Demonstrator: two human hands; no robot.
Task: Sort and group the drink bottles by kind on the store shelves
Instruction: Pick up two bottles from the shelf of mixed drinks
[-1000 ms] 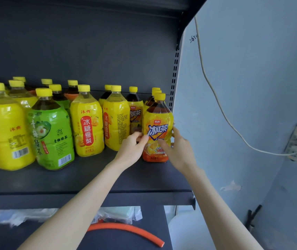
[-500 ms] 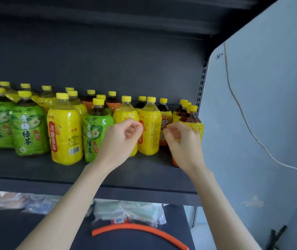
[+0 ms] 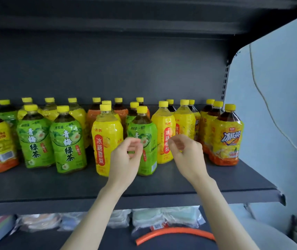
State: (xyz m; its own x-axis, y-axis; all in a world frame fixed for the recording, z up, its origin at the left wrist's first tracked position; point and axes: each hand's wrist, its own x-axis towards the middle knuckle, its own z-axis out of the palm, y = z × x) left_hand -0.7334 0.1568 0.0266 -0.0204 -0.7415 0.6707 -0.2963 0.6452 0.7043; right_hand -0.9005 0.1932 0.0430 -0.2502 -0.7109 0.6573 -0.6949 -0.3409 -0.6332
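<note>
Both my hands hover empty in front of the bottle shelf.

My left hand [image 3: 126, 157] and right hand [image 3: 186, 154] are raised side by side, forearms reaching up, fingers loosely curled and slightly blurred, gripping nothing. Just behind them a green tea bottle [image 3: 145, 130] stands upright, cap up, beside a yellow pear-drink bottle [image 3: 107, 139]. The iced red tea bottle [image 3: 228, 136] stands upright at the right end of the shelf [image 3: 216, 179].

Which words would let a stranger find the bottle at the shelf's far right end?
Find the dark shelf and follow its front row right to the pale blue wall. The last bottle there holds dark tea. Unlike the front-row yellow bottle and green bottle to its left, its yellow label carries slanted blue-and-white lettering above an orange base.
</note>
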